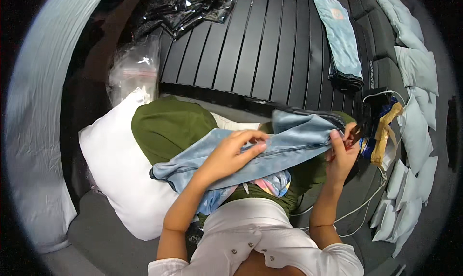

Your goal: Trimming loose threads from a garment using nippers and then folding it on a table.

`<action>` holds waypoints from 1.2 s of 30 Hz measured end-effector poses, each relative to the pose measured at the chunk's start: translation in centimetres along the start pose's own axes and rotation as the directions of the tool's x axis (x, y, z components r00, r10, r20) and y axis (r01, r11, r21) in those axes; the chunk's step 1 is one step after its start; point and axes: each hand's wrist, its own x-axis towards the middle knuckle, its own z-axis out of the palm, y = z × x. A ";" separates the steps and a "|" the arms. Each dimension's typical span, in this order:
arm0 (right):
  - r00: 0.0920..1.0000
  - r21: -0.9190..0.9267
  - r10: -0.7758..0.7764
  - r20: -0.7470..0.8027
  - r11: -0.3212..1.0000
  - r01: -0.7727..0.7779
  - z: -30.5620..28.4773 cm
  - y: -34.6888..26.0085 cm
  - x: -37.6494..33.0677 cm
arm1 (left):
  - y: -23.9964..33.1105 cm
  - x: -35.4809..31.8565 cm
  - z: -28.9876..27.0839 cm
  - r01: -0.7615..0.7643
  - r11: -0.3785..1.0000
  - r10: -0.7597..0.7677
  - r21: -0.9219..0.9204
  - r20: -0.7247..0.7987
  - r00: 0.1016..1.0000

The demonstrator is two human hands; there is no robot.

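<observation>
A light-blue mottled cloth garment [284,150] with dark trim lies stretched across my lap, over olive-green trousers. A seam runs along its length. My left hand [236,153] rests over its middle, fingers curved and apart, with the thumb near the seam. At the garment's right end my right hand [342,148] is closed, with the cloth edge between thumb and fingers. Something small, dark and red shows by these fingers, too hidden to name. Beneath the garment, a patch of multicoloured printed cloth [272,185] peeks out near my waist.
Ahead stands a black slatted table [255,44] bearing folded light-blue garments [340,34] at right and black plastic packets [188,8] at left. Clear plastic bags [137,71] and a white pillow [128,165] lie left. Right are a yellow-blue package [383,133], white cable [359,208] and several pale cushions [415,131].
</observation>
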 end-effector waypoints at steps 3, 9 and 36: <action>0.998 0.038 0.055 -0.036 0.998 -0.054 -0.8 0.5 0.2 | -1.2 -0.4 1.9 0.089 0.995 -0.084 -0.036 0.120 0.989; 0.993 0.126 0.098 -0.060 0.988 -0.090 -1.6 1.1 -0.2 | 0.1 0.9 3.6 0.141 0.986 -0.115 -0.092 0.245 0.963; 0.838 -0.434 0.121 0.532 0.889 0.147 0.3 -2.7 -5.1 | 3.7 -2.6 0.9 0.413 0.800 -0.365 -0.435 0.193 0.911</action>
